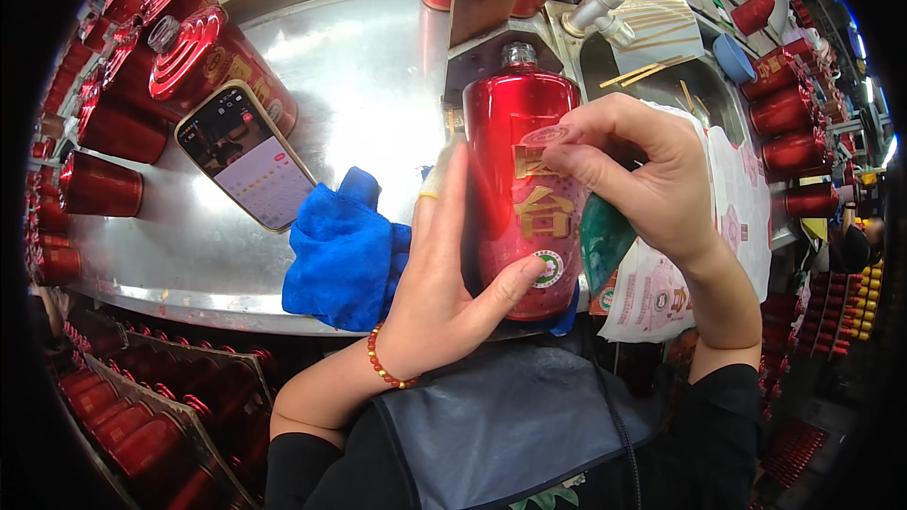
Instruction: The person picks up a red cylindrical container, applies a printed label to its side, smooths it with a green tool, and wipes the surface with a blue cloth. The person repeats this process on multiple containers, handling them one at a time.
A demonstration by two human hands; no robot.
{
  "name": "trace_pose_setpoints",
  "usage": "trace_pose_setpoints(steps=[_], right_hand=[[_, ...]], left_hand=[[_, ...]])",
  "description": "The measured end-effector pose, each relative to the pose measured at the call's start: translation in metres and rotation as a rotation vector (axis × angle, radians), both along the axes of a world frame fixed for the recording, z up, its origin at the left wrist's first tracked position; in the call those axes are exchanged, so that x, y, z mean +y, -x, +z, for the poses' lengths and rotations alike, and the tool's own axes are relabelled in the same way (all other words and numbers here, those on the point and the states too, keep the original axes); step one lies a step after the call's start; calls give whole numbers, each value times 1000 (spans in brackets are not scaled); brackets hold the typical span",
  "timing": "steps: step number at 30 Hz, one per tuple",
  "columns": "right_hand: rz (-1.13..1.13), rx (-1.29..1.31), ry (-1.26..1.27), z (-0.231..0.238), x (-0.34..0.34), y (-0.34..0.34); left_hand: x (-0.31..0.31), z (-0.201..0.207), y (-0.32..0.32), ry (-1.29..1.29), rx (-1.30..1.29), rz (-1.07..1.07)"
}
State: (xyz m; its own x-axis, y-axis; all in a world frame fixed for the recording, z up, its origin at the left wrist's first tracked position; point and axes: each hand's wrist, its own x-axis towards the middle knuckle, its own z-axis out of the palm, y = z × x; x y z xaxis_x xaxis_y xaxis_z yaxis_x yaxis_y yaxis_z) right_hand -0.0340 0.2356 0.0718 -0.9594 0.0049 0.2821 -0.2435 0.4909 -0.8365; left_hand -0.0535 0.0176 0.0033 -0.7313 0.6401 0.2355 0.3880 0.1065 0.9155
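Observation:
A glossy red bottle (pixel 493 137) with a bare glass neck lies in front of me, neck pointing away. Gold characters and a round green-and-white emblem mark its face. My left hand (pixel 436 260) steadies it, fingers along its left side and thumb on the lower front; a pale finger cover sits on one fingertip. At the upper part of the design, my right hand (pixel 642 165) pinches the edge of a thin see-through decal film (pixel 545 136) with thumb and forefinger. Below that palm shows a green scraper-like piece (pixel 605 238), apparently kept in the curled fingers, which are partly hidden.
Left on the metal table (pixel 331 66) are a blue cloth (pixel 342 250), a lit phone (pixel 244 156) propped against a red bottle (pixel 222 61), and more bottles. Printed decal sheets (pixel 652 293) lie right. Beyond stand a tap (pixel 614 9), a sink and a blue bowl (pixel 734 59).

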Motion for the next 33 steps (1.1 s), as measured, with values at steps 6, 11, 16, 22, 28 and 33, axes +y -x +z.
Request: trace_pose_setpoints(steps=[6,11,16,22,28,33], right_hand=[[-11,29,-117,1,4,4],[0,7,-51,-3,5,8],[-28,29,50,-7,4,11],[13,-38,50,-5,7,9],[2,-55,144,-8,7,11],[-3,-91,141,-7,6,13]], left_hand=[[2,-8,1,-74,-64,9],[6,-8,1,-134,-140,28],[8,-9,0,-149,-165,37],[8,-8,0,-128,-168,38],[12,-6,-1,-171,-213,41],[13,-7,-2,-184,-254,53]])
